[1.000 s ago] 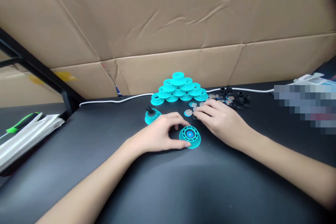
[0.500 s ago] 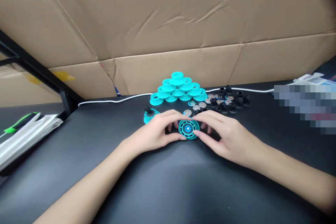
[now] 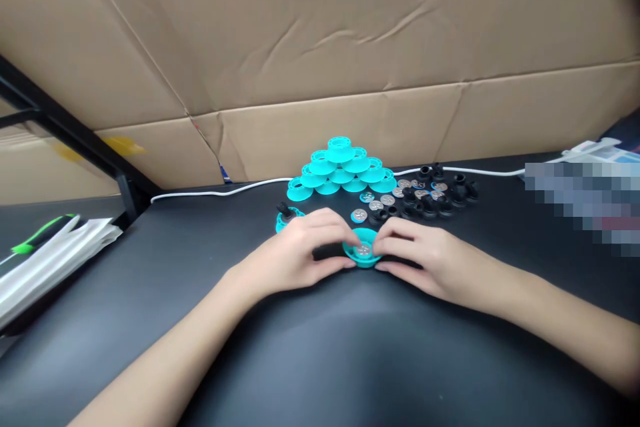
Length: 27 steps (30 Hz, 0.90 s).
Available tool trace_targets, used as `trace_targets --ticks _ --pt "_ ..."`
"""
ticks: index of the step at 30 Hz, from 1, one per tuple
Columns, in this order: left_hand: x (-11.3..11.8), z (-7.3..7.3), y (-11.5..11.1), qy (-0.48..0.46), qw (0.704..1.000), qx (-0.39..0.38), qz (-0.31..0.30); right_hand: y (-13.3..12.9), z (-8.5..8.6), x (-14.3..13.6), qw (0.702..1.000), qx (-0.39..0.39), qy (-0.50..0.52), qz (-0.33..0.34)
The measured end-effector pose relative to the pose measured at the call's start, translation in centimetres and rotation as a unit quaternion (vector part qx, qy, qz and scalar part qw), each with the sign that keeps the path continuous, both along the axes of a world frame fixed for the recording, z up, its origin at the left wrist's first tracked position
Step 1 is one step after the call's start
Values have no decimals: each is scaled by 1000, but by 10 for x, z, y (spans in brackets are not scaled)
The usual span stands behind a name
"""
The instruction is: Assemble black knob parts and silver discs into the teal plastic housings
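A turquoise plastic cup-shaped ring is held between both hands, its hollow side facing up toward me. Inside it lies a silvery round disc. My left hand pinches the ring's left rim, with the thumb outside and a fingertip at the disc. On the opposite side, my right hand grips the rim with its thumb below and fingers reaching inside. Just beyond the ring sits a loose silvery disc with a blue edge. Behind my left hand stands a turquoise ring with a black knob.
A pyramid of turquoise rings rises at the back. Right of it lie several silvery discs and black plastic fittings. A white cable runs along the cardboard wall. White packets and a green-handled tool lie at left.
The turquoise ring has been turned over: its slotted face with the blue centre pointed at me before, and now its hollow side with the disc does. Fingers of both hands have moved inside the rim.
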<state>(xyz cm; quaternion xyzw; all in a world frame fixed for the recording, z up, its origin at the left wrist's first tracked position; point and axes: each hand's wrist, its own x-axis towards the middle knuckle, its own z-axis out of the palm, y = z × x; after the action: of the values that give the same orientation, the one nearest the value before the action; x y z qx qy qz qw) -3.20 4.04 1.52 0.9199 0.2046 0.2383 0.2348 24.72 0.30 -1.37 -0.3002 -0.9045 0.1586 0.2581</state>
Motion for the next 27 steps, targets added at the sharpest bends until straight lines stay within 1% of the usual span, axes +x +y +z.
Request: trace_targets --ticks 2,5,12,22,27 --pt "-1 -1 3 13 999 35 -18 -2 1 -1 1000 9 -18 6" --pt "-1 -3 5 17 998 49 -24 -4 0 -2 999 22 -26 1" --pt "4 -5 3 10 998 46 -36 -6 -5 -5 996 61 -65 -22" --pt "5 -6 3 -6 998 49 -31 -8 -2 -7 996 35 -74 -23" --pt "5 -1 1 -13 1000 22 -12 -9 -1 -8 996 42 -72 -27"
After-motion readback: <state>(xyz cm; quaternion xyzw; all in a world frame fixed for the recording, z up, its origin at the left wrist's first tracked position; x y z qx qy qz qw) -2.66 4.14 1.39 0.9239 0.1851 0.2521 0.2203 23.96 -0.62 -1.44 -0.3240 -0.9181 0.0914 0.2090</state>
